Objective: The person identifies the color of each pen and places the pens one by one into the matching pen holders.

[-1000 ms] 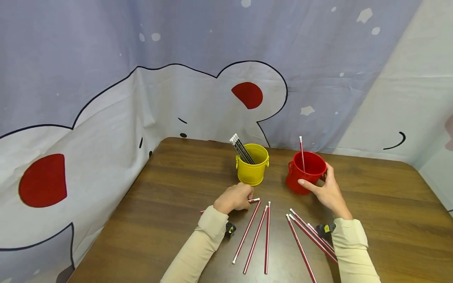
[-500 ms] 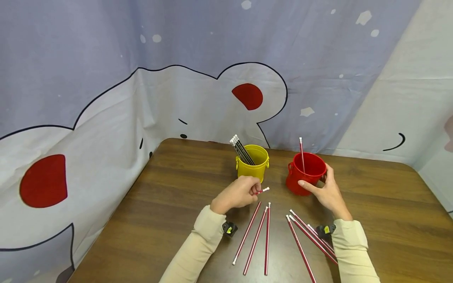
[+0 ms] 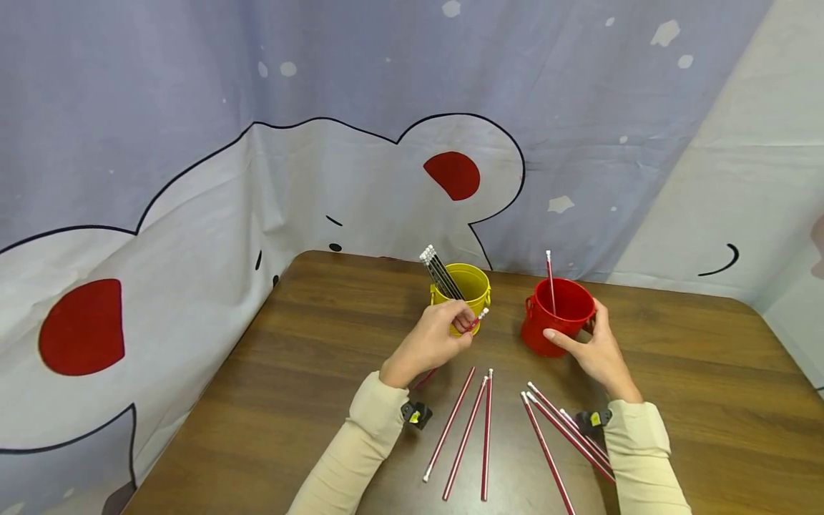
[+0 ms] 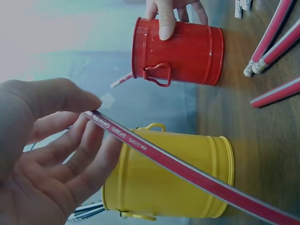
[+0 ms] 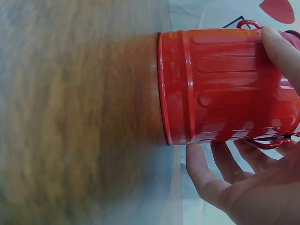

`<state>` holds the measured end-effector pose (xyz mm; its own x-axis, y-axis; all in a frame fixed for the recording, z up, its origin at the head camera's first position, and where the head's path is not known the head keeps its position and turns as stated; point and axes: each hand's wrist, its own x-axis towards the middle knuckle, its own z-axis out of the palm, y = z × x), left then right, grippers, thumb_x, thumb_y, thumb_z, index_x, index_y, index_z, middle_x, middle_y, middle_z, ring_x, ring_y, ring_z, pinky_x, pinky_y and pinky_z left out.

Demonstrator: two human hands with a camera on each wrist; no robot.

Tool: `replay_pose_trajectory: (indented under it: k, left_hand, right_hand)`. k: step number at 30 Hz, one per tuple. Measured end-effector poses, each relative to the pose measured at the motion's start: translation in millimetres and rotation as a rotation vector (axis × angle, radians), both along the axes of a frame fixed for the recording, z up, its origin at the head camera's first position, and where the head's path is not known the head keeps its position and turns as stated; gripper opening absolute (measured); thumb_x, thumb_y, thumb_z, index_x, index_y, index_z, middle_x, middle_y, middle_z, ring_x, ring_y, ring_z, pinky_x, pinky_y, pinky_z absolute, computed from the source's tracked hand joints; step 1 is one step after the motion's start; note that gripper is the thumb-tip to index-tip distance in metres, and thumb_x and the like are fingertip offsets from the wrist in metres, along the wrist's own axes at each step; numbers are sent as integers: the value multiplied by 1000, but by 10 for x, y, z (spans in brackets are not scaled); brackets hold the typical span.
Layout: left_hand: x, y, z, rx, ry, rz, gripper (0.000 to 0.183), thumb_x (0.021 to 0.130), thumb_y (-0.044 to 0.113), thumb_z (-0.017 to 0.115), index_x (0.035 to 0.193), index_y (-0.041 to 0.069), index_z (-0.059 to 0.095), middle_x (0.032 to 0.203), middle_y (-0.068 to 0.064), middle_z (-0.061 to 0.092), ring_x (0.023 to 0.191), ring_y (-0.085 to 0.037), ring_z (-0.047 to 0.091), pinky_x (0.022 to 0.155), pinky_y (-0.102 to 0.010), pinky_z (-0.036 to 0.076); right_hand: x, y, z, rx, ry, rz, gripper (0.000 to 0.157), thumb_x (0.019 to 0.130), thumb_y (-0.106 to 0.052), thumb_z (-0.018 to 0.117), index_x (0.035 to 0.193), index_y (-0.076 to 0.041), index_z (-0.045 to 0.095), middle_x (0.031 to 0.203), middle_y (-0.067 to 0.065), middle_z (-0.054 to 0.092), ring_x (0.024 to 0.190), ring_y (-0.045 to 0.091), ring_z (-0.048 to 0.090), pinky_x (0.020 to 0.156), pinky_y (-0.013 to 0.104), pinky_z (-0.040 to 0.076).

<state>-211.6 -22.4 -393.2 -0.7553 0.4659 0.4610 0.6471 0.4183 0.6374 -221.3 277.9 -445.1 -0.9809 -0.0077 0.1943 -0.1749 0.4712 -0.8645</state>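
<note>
My left hand (image 3: 430, 340) pinches a red striped pencil (image 4: 178, 166) near its white eraser end, between thumb and fingers. It is raised just in front of the small yellow bucket (image 3: 476, 282), and the pencil slants down toward the table. Black pencils (image 3: 444, 275) lean inside that bucket, white ends up. On the right, my right hand (image 3: 599, 357) grips the side of a red bucket (image 5: 225, 84), thumb on one side and fingers on the other. One red pencil (image 3: 551, 282) stands in the red bucket.
Two loose groups of red pencils lie on the wooden table (image 3: 309, 343): one in the middle (image 3: 487, 436), another (image 3: 547, 454) near the right forearm. A printed cloth (image 3: 360, 186) hangs behind the table's back edge.
My left hand has picked the red pencil up off the table and raised it toward the yellow bucket, its eraser end tipping upward. The right hand stays on the red bucket.
</note>
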Motion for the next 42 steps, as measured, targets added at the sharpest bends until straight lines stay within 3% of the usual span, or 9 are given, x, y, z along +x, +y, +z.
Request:
replay_pose_trajectory:
  k: [5,11,17,26,34,42]
  left_hand:
    - [5,-2,10,85,40,29,15,74,-4,63,87,3,59,82,-4,59,73,-13,57,66,-24,52]
    - [21,14,26,235,17,30,16,77,-5,63,91,1,57,85,-5,57,78,-13,57,63,-22,54]
    - [22,25,9,305,42,42,16,79,-3,64,93,0,57,87,-8,57,81,-15,58,64,-21,54]
    - [27,54,3,346,30,53,18,79,-7,65,94,-5,57,88,-16,58,82,-25,59,65,-32,56]
    - [208,68,202,331,80,52,16,78,-13,62,92,-11,55,86,-21,56,81,-32,59,66,-30,56]
    - [44,200,52,371,100,32,18,78,-9,63,95,-8,56,88,-19,57,82,-28,60,66,-28,55]
  right_hand:
    - [-1,2,0,4,4,0,91,78,-29,73,144,-17,13,139,13,32,121,35,35,96,58,33]
    - [2,4,-10,-1,2,0,91,77,-29,73,144,-19,13,139,11,32,121,34,35,97,57,33]
    - [4,9,-32,1,-3,2,92,78,-29,73,145,-17,11,139,13,33,122,36,35,95,58,34]
    - [-4,13,-17,-2,-7,1,93,77,-29,74,145,-18,11,140,13,32,122,36,35,95,59,34]
    - [-7,0,-34,-1,-5,6,93,77,-30,74,145,-18,11,139,13,33,122,36,35,96,59,33]
    - [-16,-4,-41,-6,6,6,92,78,-29,73,145,-18,12,139,13,33,122,35,35,96,58,33]
